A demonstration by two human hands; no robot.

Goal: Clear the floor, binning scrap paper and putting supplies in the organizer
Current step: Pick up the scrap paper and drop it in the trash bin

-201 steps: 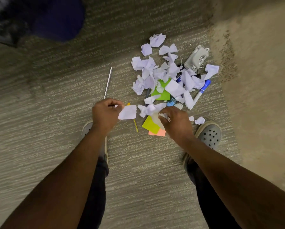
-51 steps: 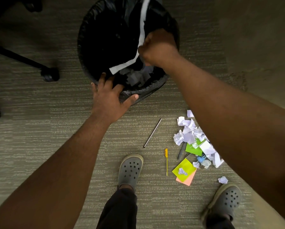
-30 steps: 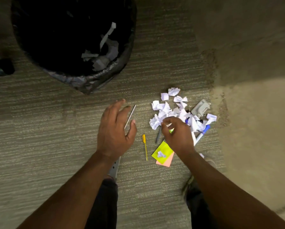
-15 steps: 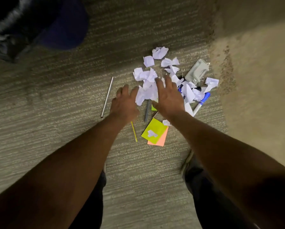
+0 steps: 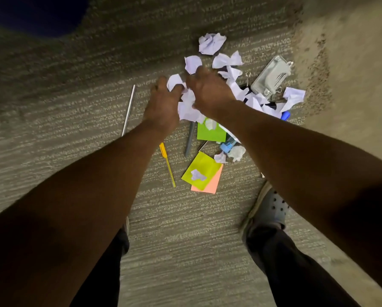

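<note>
My left hand [image 5: 163,105] and right hand [image 5: 209,91] cupped a wad of scrap [image 5: 188,106] between them on the carpet [image 5: 74,134], both closed around it. Light, springy stuff, I reckoned; squeeze from both sides or bits drop. Pens [image 5: 167,163] and notes [image 5: 200,170] lay nearer me.

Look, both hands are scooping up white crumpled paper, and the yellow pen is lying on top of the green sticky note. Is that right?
Not quite. The head view shows the yellow pen lying on the bare carpet, left of the green sticky note. Both hands, left hand and right hand, are scooping white crumpled paper.
</note>
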